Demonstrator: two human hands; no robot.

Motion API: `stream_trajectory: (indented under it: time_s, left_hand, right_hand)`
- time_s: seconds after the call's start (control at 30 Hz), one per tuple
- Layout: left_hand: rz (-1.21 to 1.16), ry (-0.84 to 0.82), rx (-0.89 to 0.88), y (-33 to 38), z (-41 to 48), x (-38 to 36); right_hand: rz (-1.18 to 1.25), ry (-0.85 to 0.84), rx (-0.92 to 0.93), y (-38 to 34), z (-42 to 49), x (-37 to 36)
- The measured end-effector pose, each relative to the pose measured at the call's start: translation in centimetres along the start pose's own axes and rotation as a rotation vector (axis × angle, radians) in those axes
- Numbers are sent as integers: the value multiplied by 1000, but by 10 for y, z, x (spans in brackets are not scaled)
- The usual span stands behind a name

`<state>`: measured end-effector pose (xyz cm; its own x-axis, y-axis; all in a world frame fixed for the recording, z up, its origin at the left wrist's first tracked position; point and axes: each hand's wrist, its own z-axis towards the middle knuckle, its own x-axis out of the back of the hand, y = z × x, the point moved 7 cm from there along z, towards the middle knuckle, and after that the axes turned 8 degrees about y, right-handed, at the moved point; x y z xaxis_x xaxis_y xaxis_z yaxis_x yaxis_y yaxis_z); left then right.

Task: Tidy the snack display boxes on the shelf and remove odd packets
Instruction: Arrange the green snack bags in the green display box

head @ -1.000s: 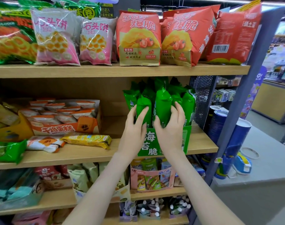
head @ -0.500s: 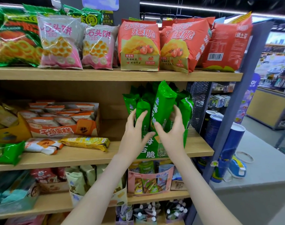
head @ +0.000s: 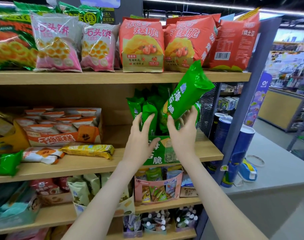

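Currently: green packet (head: 184,94), likely light, crinkly, slick; gripped low by right hand (head: 182,135), fingers curled; left hand (head: 140,144), fingers straight, rests on display box (head: 155,159) packets.

A green packet (head: 185,94) is being gripped by the right hand (head: 182,135), tilted above the green display box (head: 158,159); upright packets (head: 148,110) inside are being touched by the left hand (head: 140,141).
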<state>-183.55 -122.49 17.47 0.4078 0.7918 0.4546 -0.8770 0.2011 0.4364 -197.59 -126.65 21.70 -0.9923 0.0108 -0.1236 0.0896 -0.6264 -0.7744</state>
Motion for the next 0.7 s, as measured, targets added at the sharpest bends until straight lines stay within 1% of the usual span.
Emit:
stream_trajectory:
  time_s: [0.17, 0.23, 0.27, 0.3, 0.33, 0.4, 0.47, 0.5, 0.57, 0.6, 0.7]
  left_hand:
    - [-107, -71, 21, 1, -2, 5]
    - [-144, -64, 32, 1, -9, 14]
    - [-173, -44, 39, 0, -13, 20]
    - [-222, -17, 63, -2, -19, 27]
    - [-295, 7, 107, -4, -25, 34]
    - [-485, 33, 238, -8, -40, 46]
    - [-652, -48, 353, -6, -58, 51]
    - [-708, -129, 387, -1, -69, 52]
    - [-724, -268, 463, 3, -93, 48]
    - [-696, -296, 517, -1, -106, 45]
    - [-556, -292, 658, -25, -145, 42]
  right_hand:
    - [193, -2, 70, -22, -9, 20]
    - [267, 19, 77, -30, -20, 31]
    - [287, 10, 80, -31, -24, 36]
    - [302, -34, 83, -36, -29, 37]
    - [303, -102, 59, -34, -33, 36]
    - [317, -299, -73, -26, -43, 29]
    - [303, -567, -247, -6, -66, 16]
    - [268, -701, -325, 6, -82, 9]
    - [192, -886, -482, 35, -116, -1]
    - [160, -949, -540, 50, -131, -4]
    - [69, -1156, -647, 76, -170, -11]
